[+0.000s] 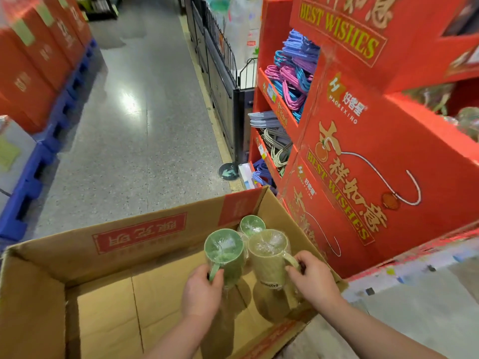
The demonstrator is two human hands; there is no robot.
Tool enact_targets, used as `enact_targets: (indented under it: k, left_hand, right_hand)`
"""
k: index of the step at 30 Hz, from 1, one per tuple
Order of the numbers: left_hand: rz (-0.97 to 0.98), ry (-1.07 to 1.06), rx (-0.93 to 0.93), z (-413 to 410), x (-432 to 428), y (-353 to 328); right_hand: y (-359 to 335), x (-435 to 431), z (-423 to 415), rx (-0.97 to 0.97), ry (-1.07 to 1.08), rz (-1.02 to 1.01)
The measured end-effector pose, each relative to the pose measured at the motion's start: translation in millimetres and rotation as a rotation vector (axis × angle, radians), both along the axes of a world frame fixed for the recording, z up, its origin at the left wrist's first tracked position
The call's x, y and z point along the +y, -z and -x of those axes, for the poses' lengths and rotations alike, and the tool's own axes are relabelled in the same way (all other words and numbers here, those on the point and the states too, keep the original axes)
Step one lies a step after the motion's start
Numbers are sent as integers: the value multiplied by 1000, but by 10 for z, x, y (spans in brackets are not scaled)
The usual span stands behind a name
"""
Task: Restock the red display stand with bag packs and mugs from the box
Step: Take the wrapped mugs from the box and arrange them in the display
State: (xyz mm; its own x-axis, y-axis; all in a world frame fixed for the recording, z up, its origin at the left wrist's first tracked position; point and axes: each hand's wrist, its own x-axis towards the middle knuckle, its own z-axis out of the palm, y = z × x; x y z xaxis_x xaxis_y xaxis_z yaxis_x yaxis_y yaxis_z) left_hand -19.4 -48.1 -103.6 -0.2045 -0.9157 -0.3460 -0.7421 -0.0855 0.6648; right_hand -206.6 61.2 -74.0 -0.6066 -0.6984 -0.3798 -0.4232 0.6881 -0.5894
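The left hand (203, 283) is curled round the handle of a green mug (224, 252), and the right hand (311, 275) pinches the handle of an olive mug (269, 257). Both mugs sit upright inside the box (145, 229), toward its right-hand end, and are wrapped in clear film. A third mug (252, 225), also green, stands just behind them in the box's far right corner. Whether the two held mugs rest on the box floor or are already lifted clear is hard to tell.

The red display stand (363, 151) rises directly beside the box's right wall, with bag packs (293, 73) on its shelves beyond the box's far end.

The likely trouble is the film: it looks slick, so a handle could slide in the fingers as the weight comes onto it. The two mugs are nearly touching, so raising both together may knock them against each other or tip the third. The olive mug is also close to the box's right wall and could catch it on the way out.
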Motion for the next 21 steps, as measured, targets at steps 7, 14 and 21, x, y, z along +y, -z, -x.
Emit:
enact_targets:
  k: [7,14,21]
  left_hand:
    - [101,77,90,394,443,-420]
    - [126,194,141,852,1348,-626]
    - [142,301,177,1501,2352,-784]
  right_hand:
    - [-333,547,278,47,70,80]
    - [-512,1613,633,63,125,143]
    - [-621,2811,1150,43,214,183]
